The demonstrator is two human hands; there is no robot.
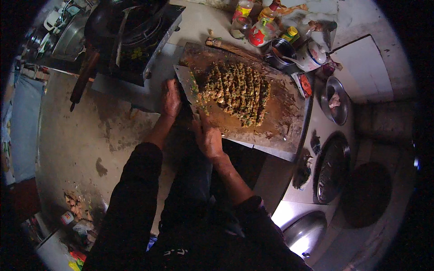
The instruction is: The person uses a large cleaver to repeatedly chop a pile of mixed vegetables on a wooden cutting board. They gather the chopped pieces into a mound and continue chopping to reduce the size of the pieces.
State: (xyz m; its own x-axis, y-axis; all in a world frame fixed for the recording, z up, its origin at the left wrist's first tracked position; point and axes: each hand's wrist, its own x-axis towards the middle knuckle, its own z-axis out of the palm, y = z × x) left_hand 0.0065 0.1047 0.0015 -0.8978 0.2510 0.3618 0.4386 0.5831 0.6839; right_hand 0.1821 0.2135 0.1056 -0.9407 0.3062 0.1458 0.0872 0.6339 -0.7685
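Note:
Minced filling with green bits lies in chopped rows on a worn wooden cutting board. My right hand grips the handle of a cleaver, whose broad blade lies along the board's left edge with green and brown scraps stuck to it. Left of the blade is my left hand, off the board; its fingers are partly hidden, and whether they are closed cannot be told.
A wok with a wooden handle sits on the stove at the upper left. Bottles, jars, a dark metal pot and a lidded white pot crowd the board's far edge. A metal bowl with a pale lump stands at right, near a round black pan lid.

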